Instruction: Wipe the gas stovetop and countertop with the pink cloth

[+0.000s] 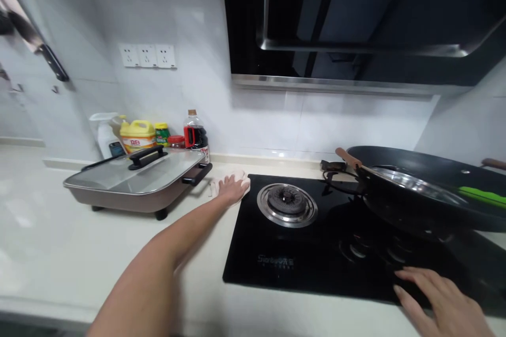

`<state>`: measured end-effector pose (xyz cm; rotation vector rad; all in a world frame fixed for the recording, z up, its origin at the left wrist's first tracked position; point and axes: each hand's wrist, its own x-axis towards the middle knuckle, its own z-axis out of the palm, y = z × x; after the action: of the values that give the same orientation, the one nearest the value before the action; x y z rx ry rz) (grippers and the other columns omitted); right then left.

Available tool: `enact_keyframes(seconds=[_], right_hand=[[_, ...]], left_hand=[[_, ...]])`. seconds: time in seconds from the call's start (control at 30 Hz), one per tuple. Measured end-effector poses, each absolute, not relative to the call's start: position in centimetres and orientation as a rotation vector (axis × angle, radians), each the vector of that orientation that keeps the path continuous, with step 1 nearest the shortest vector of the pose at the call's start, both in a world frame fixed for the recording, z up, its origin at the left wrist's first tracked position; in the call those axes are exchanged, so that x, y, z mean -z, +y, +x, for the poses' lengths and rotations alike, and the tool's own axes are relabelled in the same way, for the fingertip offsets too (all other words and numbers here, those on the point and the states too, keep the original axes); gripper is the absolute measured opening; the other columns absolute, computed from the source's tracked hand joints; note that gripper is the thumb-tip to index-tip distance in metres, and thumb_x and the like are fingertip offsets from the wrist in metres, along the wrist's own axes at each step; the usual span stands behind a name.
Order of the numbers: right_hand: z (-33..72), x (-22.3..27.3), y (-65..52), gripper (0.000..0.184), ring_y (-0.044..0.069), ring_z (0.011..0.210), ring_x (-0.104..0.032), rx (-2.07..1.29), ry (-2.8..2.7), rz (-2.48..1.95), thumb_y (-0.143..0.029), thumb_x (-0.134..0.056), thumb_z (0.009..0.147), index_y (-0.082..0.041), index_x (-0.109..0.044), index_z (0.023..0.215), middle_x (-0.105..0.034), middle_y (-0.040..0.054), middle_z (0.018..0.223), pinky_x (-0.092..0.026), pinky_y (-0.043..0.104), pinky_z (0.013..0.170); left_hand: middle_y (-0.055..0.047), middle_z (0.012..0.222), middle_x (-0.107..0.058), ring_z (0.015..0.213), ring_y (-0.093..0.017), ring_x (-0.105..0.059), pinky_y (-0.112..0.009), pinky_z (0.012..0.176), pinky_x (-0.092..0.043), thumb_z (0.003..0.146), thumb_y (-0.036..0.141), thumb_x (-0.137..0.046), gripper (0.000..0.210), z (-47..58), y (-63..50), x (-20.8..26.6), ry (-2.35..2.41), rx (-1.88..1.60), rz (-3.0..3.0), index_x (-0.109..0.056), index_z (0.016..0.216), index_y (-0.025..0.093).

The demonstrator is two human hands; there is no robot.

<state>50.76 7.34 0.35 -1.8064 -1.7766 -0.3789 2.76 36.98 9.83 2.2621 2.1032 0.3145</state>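
Note:
My left hand (231,189) is stretched far forward, pressing a pale cloth (242,177) onto the countertop beside the left edge of the black gas stove (304,268). Part of the cloth is covered by the palm and fingers. Low on the right, my right hand (443,297) hovers over or rests on the stove's front edge; which of the two I cannot tell. Its thumb and fingers are apart, with nothing held. Just beyond it are the stove knobs (358,250). The left burner (287,204) has no pot support on it.
A lidded electric pan (130,197) stands left of my forearm. Behind it are a spray bottle (106,134), a yellow jug (137,134) and a dark sauce bottle (196,134). A large wok (419,210) sits over the stove's right side. The range hood (356,21) hangs above.

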Motion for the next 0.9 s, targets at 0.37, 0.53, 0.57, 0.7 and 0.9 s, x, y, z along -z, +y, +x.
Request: enact_keyframes(seconds=[0.37,0.53,0.57,0.7,0.9], right_hand=[[48.2,-1.5,6.9,0.048,0.032,0.109,-0.065,0.394,-1.757,-1.835,-0.056,-0.040,0.094,-0.026,-0.074,0.110,-0.071,0.0097,0.121,-0.048,0.049,0.090],[48.1,-1.4,7.0,0.049,0.032,0.110,-0.064,0.399,-1.757,-1.834,-0.054,-0.040,0.095,-0.025,-0.074,0.113,-0.071,0.0099,0.123,-0.047,0.049,0.093],[48.1,-1.4,7.1,0.049,0.032,0.110,-0.064,0.399,-1.758,-1.836,-0.054,-0.040,0.095,-0.025,-0.074,0.113,-0.071,0.0099,0.123,-0.047,0.049,0.093],[48.0,-1.6,7.1,0.050,0.032,0.110,-0.064,0.410,-1.760,-1.849,-0.054,-0.038,0.096,-0.024,-0.074,0.113,-0.071,0.0101,0.123,-0.048,0.049,0.092],[47.7,-1.8,6.9,0.049,0.032,0.107,-0.065,0.405,-1.765,-1.830,-0.052,-0.039,0.096,-0.023,-0.075,0.112,-0.072,0.0113,0.121,-0.048,0.048,0.090]], left_hand=[[-0.011,0.164,-0.045,0.153,-0.031,-0.035,-0.052,0.123,-0.028,0.103,0.059,-0.028,0.060,0.2,22.0,-9.2,2.026,-0.319,2.409,-0.061,0.142,0.027],[-0.008,0.147,-0.060,0.137,-0.028,-0.052,-0.045,0.118,-0.037,0.101,0.052,-0.038,0.049,-1.2,15.5,-9.0,1.887,-0.515,2.478,-0.066,0.134,0.029],[-0.008,0.143,-0.063,0.133,-0.028,-0.055,-0.044,0.117,-0.039,0.101,0.052,-0.038,0.048,-1.5,14.6,-9.0,1.849,-0.569,2.467,-0.069,0.130,0.029],[-0.007,0.128,-0.071,0.122,-0.026,-0.061,-0.038,0.111,-0.047,0.102,0.052,-0.029,0.055,-2.0,12.2,-9.3,1.700,-0.820,2.269,-0.072,0.120,0.025],[-0.009,0.150,-0.061,0.139,-0.027,-0.053,-0.042,0.120,-0.040,0.104,0.059,-0.019,0.067,-0.9,12.0,-9.0,1.612,-0.817,2.224,-0.063,0.140,0.024]])
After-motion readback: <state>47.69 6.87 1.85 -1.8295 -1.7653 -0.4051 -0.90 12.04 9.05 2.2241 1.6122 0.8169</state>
